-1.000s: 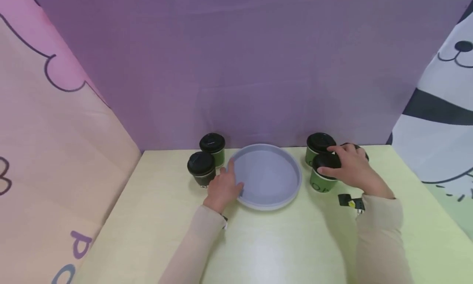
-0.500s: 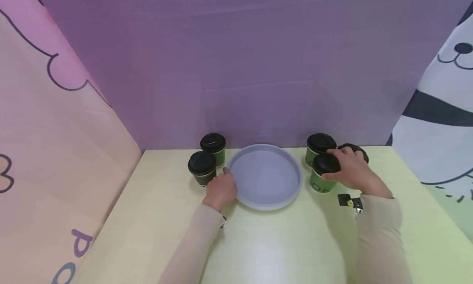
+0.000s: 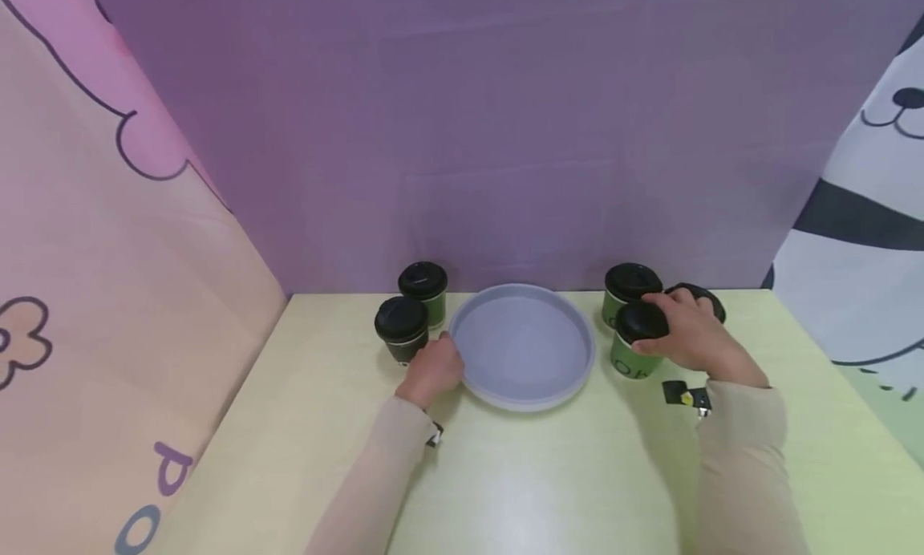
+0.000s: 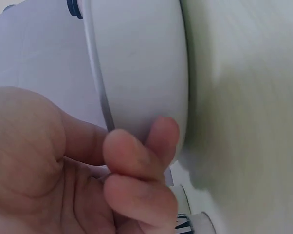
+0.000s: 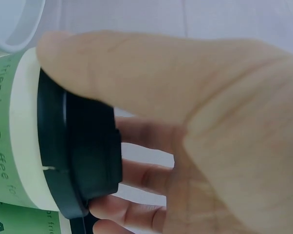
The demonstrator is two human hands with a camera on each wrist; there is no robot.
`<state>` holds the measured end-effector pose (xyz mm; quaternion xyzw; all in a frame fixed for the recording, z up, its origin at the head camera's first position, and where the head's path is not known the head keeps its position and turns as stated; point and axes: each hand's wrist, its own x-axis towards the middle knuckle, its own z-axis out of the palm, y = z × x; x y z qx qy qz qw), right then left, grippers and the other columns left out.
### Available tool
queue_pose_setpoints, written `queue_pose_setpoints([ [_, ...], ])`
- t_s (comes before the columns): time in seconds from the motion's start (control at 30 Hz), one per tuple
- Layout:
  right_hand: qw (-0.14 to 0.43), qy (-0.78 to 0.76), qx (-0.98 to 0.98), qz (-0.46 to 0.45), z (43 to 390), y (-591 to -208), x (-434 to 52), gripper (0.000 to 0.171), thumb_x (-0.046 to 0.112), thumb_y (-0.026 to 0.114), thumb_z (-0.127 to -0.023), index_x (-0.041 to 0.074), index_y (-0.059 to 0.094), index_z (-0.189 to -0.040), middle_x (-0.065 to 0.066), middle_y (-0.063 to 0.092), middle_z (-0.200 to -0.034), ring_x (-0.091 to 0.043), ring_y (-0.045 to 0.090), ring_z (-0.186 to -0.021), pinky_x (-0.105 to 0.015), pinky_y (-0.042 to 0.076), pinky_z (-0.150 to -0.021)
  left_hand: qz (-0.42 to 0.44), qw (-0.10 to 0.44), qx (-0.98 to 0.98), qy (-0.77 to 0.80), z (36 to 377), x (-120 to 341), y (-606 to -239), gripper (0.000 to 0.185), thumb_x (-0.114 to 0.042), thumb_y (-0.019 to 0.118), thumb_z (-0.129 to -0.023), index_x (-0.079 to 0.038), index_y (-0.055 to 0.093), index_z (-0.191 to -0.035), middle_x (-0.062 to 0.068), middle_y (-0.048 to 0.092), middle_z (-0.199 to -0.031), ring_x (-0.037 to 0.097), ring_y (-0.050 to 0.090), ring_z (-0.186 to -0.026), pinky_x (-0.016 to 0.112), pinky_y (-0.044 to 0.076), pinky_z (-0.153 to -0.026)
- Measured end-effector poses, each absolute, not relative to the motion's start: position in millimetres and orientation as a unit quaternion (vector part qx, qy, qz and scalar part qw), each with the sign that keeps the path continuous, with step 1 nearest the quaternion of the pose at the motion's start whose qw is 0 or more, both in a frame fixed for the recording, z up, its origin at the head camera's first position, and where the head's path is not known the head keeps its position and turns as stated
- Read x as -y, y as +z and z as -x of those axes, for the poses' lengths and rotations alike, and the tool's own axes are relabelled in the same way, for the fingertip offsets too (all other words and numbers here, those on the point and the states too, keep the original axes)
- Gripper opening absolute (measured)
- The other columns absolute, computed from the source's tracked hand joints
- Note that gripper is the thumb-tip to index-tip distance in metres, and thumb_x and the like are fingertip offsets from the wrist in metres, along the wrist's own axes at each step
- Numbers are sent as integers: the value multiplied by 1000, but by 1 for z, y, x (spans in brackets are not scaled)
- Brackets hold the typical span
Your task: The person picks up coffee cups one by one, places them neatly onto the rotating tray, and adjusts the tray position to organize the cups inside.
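Note:
My left hand point(image 3: 433, 370) pinches the left rim of a round grey plate point(image 3: 521, 342) lying on the table. In the left wrist view the fingers point(image 4: 137, 195) curl against the plate's outer wall point(image 4: 141, 63), with the thumb at its rim. My right hand point(image 3: 686, 334) grips the black-lidded green paper coffee cup point(image 3: 635, 354) at the front of the right group. Its thumb presses the side of the lid point(image 5: 78, 146) in the right wrist view. Behind it stand two more cups, one at the back point(image 3: 631, 286) and one point(image 3: 703, 298) partly hidden by the hand.
Left of the plate stand two lidded cups, a dark one point(image 3: 402, 330) in front and a green one point(image 3: 423, 290) behind. A purple wall point(image 3: 462, 138) rises at the table's back edge. Printed panels point(image 3: 144, 298) flank the pale yellow table point(image 3: 520, 483).
My left hand has curled its pointing fingers and taken hold of the plate's rim. My right hand has settled its grip on the front cup. The head view has shifted slightly.

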<state>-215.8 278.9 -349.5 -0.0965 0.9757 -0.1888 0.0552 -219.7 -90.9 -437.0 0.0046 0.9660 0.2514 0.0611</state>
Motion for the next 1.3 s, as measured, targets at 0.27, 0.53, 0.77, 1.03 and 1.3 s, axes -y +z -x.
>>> queue_pose_setpoints([
  [0.27, 44, -180, -978, 92, 217, -353, -280, 99, 39, 83, -82, -7, 33, -154, -38, 33, -144, -55, 28, -121, -72, 34, -99, -8, 49, -958, 281, 217, 94, -440, 39, -18, 39, -106, 9, 58, -128, 24, 69, -105, 35, 68, -90, 51, 57, -81],
  [0.53, 16, -156, -983, 99, 219, -352, -275, 100, 41, 86, -77, -10, 38, -149, -38, 38, -142, -54, 33, -119, -71, 36, -97, -12, 73, -944, 321, 215, 105, -437, 30, -23, 44, -105, 1, 62, -105, 12, 62, -79, 26, 58, -67, 37, 45, -61],
  [0.77, 0, -154, -983, 100, 218, -353, -274, 98, 41, 87, -75, -11, 43, -145, -37, 42, -139, -53, 37, -121, -70, 38, -97, -18, 80, -942, 326, 216, 105, -438, 29, -24, 45, -105, -2, 60, -96, 9, 60, -67, 24, 56, -56, 34, 41, -55],
  [1.03, -7, -173, -979, 106, 216, -351, -275, 95, 40, 86, -76, -14, 44, -142, -37, 44, -134, -53, 37, -125, -69, 38, -103, -18, 90, -940, 329, 216, 103, -437, 29, -25, 45, -106, -3, 60, -95, 8, 59, -61, 23, 55, -53, 34, 40, -54],
  [1.3, -11, -196, -975, 108, 213, -345, -270, 95, 41, 85, -78, -14, 44, -142, -33, 45, -130, -49, 50, -116, -66, 43, -99, -18, 94, -941, 323, 215, 104, -435, 29, -24, 45, -106, -2, 60, -96, 7, 57, -56, 23, 52, -50, 33, 39, -53],
])
